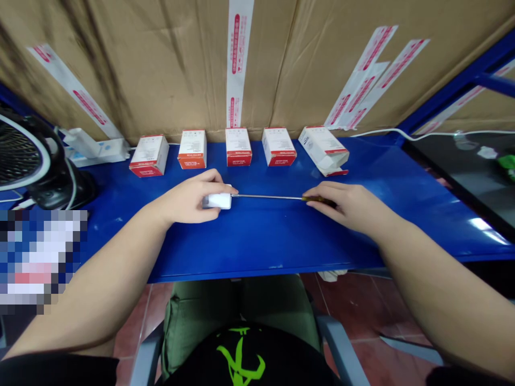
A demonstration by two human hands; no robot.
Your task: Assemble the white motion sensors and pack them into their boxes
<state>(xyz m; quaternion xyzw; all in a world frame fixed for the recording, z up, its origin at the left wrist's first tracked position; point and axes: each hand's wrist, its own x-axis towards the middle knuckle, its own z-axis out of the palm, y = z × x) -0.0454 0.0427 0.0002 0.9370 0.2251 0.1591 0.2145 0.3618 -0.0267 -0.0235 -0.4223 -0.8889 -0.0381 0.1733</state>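
Note:
My left hand [197, 197] is closed around a small white device [220, 201] just above the blue tabletop [261, 236]. In my right hand [346, 206] is the dark amber handle of a screwdriver [267, 197]. Its long thin metal shaft points left, and the tip meets the right side of the white device near my left fingertips. Much of the device is hidden by my left fingers. My right fingers cover part of the handle.
Several white and red boxes marked detector stand along the back; the rightmost box [324, 150] has an open flap. At the left are a black fan [36, 161] and a white power strip [98, 153]. A cardboard wall [193, 64] rises behind. A white cable [386, 130] runs right.

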